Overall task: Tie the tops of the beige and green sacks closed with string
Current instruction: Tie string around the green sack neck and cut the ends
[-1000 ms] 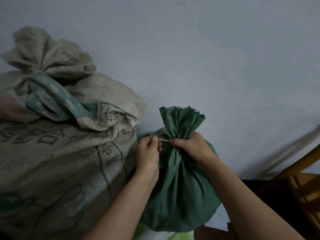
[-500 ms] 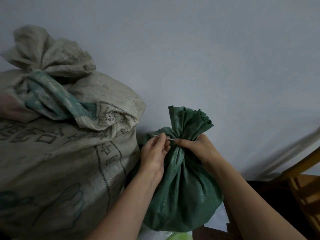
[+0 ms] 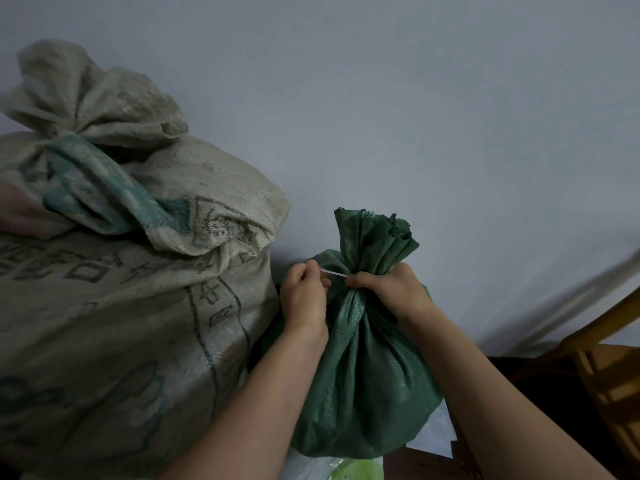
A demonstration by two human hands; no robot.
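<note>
1. Green sack [image 3: 360,375] stands near centre, just right of the beige sack [image 3: 121,306] and touching it low down, with the wall [image 3: 415,116] behind both.
2. My right hand [image 3: 391,289] is clenched round the green sack's neck [image 3: 356,296], just under the flared top. Purpose: hold the gathers bunched so the mouth can't spread while I tie.
3. My left hand [image 3: 304,299] is just left of the neck. It pinches the string [image 3: 334,273] between thumb and fingertips.
4. The string runs short and taut from that pinch rightward to my right thumb at the neck. Looks like I'm pulling sideways to cinch it. I can't tell how many turns are on or whether a knot exists, as my right hand hides that part.
5. Beige sack: top is bunched and flopped over at far left. I can't tell if string holds it.
6. Judgement: green sack is mid-tie, not finished.
7. Risk: if the right hand slackens, the gathers may slip out from under the string.
8. Wooden chair [image 3: 609,368] is at near right, well apart from the sacks.
</note>
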